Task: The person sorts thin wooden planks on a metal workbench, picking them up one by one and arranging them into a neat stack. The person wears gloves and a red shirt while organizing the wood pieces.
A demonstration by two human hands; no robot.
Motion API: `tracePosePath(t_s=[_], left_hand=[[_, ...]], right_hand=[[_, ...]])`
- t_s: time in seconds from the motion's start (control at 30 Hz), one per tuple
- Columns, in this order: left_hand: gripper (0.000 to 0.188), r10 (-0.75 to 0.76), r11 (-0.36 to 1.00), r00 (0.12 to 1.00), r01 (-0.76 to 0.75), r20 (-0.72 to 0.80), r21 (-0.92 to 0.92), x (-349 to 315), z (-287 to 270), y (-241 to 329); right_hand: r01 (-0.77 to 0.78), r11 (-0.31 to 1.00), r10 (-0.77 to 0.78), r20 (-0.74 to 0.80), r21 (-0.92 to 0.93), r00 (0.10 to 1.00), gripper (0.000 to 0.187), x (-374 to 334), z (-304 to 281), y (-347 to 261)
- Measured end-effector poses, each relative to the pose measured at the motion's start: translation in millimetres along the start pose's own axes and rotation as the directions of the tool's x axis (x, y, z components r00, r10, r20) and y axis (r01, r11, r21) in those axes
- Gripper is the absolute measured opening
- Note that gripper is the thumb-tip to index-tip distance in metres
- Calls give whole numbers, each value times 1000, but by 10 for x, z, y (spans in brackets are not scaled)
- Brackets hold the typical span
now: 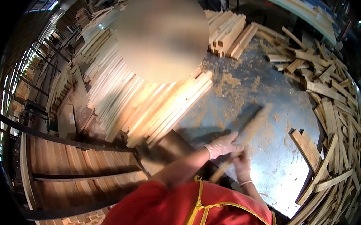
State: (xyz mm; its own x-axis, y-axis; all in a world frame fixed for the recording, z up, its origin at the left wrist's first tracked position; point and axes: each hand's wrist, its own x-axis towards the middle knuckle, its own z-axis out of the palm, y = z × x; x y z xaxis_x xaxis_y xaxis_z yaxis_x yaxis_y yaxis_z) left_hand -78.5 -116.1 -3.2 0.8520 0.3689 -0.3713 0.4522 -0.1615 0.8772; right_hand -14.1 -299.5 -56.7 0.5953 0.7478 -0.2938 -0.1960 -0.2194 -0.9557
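Both of my hands wear pale work gloves and grip one long wooden stick (246, 134), blurred by motion, that slants up to the right over a grey metal table (273, 98). My left hand (223, 145) holds it from above, near its lower end. My right hand (242, 167) closes around it just below. My red apron with yellow trim (190, 213) fills the bottom of the view.
A big stack of long wooden slats (147, 106) lies left of my hands. Short offcuts (334, 123) pile along the table's right and far edges, with sawdust (233, 82) strewn over the top. More board stacks (230, 32) stand at the back, and wooden racks (80, 168) at lower left.
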Motion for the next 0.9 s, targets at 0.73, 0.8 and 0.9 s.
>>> tracePosePath(t_s=[0.73,0.8,0.9], left_hand=[[90,292,294,953,-5,-85,956,-143,-110,-579],[89,310,326,949,-162,57,931,-32,356,-410],[87,366,366,899,-377,241,851,46,824,-239]], right_hand=[[-128,991,132,-522,43,842,64,-1265,-2396,543],[-399,682,-399,-769,-613,500,69,-1492,-3281,403],[-849,508,-58,-990,-143,132,80,-1926,-4157,-28]])
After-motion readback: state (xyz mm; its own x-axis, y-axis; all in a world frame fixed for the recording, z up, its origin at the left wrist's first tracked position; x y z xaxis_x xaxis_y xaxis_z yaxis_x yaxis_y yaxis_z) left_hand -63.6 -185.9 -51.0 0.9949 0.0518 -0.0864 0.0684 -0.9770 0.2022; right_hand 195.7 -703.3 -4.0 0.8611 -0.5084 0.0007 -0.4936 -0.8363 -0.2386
